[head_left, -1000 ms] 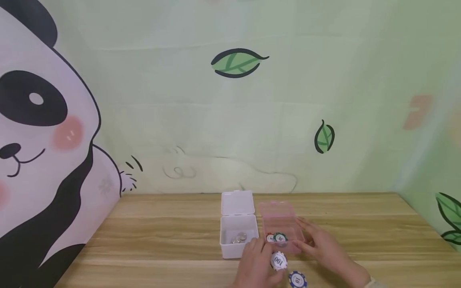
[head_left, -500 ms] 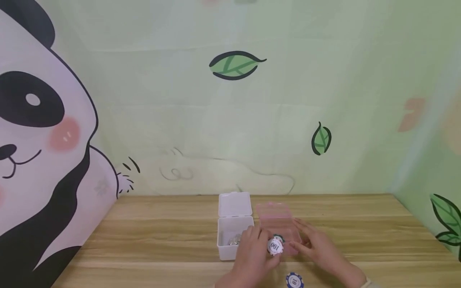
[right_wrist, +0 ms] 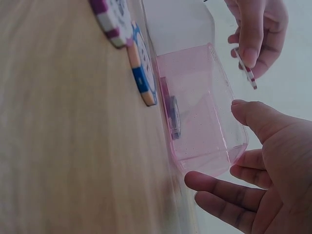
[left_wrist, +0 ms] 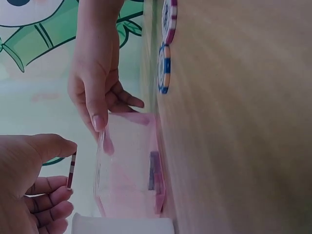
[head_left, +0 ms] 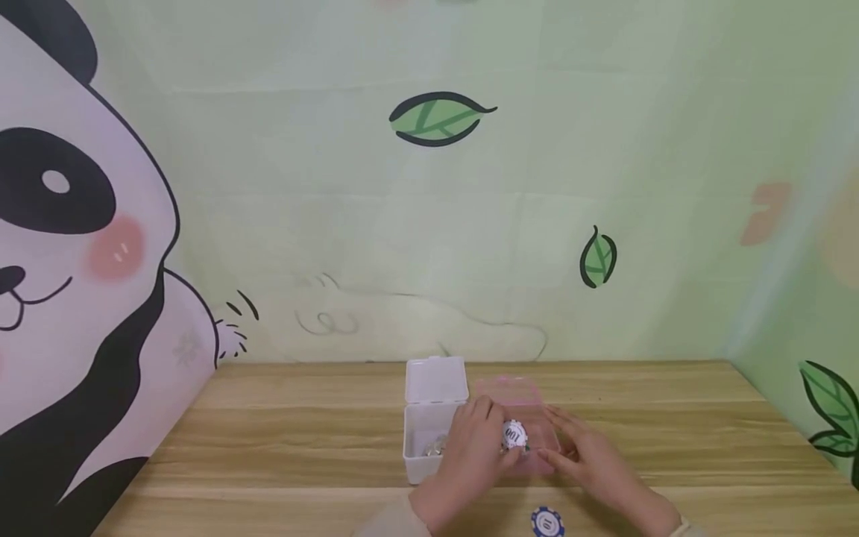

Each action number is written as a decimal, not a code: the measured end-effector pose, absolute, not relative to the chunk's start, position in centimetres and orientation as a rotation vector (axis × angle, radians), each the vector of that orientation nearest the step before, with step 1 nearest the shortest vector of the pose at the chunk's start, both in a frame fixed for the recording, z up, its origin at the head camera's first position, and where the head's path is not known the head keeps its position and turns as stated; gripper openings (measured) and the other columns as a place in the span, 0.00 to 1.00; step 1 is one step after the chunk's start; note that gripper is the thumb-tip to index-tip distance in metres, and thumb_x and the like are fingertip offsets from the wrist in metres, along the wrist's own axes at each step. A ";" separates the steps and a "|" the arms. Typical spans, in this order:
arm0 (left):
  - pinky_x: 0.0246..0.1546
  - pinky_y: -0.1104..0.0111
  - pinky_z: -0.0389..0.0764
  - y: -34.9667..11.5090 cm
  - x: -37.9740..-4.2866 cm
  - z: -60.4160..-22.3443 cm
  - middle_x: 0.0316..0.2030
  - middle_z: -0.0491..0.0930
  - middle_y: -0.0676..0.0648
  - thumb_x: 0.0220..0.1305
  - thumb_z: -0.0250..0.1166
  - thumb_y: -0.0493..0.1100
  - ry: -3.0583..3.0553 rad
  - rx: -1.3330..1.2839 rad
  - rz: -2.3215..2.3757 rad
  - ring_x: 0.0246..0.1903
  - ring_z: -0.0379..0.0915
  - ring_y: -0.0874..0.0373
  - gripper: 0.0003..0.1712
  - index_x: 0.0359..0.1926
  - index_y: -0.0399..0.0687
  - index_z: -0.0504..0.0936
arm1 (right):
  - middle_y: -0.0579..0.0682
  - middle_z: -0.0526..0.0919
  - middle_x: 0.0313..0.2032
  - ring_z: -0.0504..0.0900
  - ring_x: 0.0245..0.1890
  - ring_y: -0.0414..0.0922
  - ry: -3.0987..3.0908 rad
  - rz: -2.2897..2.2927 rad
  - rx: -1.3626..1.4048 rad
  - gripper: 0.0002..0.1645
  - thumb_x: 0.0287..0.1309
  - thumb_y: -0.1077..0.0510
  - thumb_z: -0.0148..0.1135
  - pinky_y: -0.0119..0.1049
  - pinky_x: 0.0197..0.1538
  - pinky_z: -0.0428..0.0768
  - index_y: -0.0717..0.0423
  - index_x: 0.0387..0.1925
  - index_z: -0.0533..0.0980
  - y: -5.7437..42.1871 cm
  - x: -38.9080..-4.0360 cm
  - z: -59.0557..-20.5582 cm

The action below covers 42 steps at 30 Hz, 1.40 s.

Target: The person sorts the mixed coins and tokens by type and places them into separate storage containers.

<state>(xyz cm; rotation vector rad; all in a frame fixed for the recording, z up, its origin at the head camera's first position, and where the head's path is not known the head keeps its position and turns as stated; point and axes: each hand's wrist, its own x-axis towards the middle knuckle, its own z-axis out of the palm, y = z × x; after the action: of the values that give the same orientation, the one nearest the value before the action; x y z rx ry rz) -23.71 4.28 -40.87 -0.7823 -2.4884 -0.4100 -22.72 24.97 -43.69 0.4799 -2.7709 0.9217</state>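
Observation:
My left hand (head_left: 472,441) pinches a white poker chip (head_left: 514,433) marked 100 between thumb and fingers, above the pink see-through box (head_left: 539,422). In the left wrist view this chip (left_wrist: 71,170) is edge-on, showing dark red and white bands. My right hand (head_left: 597,461) holds the near right corner of the pink box, thumb at the front rim and fingers along the side. The box's lid stands open at the back. Through its wall in the right wrist view, chips (right_wrist: 175,117) lie on the bottom.
Left of the pink box stands a white box (head_left: 419,468), lid open, with shiny coin-like discs (head_left: 435,447) inside, partly hidden by my left hand. A blue-and-white 10 chip (head_left: 548,522) lies on the wooden table in front. Beside it is a purple-and-white chip (right_wrist: 113,22).
My left hand has carried the 100 chip forward, from in front of the pink box to over it. The right hand has kept its hold on the box.

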 end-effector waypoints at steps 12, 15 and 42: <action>0.38 0.73 0.69 5.2 -25.4 -40.9 0.33 0.73 0.54 0.50 0.72 0.58 -2.605 -0.792 -0.309 0.35 0.64 0.62 0.23 0.37 0.48 0.78 | 0.62 0.64 0.69 0.72 0.26 0.25 -2.788 0.920 0.489 0.41 0.58 0.45 0.63 0.24 0.34 0.78 0.61 0.67 0.63 25.1 -22.7 -43.5; 0.37 0.73 0.67 5.2 -25.7 -41.1 0.33 0.73 0.53 0.49 0.72 0.59 -2.623 -0.784 -0.277 0.35 0.64 0.61 0.23 0.35 0.48 0.78 | 0.62 0.65 0.68 0.72 0.26 0.25 -2.792 0.911 0.489 0.41 0.58 0.45 0.64 0.23 0.34 0.78 0.61 0.67 0.64 25.1 -22.7 -43.6; 0.43 0.68 0.69 5.6 -26.3 -40.1 0.35 0.75 0.51 0.52 0.69 0.58 -2.816 -0.800 -0.189 0.39 0.67 0.58 0.22 0.38 0.46 0.79 | 0.61 0.67 0.68 0.71 0.25 0.25 -2.782 0.881 0.482 0.41 0.58 0.44 0.63 0.25 0.34 0.78 0.60 0.67 0.65 25.0 -22.7 -43.5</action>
<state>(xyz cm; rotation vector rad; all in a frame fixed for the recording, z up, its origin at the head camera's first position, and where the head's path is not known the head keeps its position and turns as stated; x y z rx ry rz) -26.34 5.62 -40.06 -0.7995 -2.8158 -0.1889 -22.70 25.04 -43.45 0.4816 -2.7823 0.8805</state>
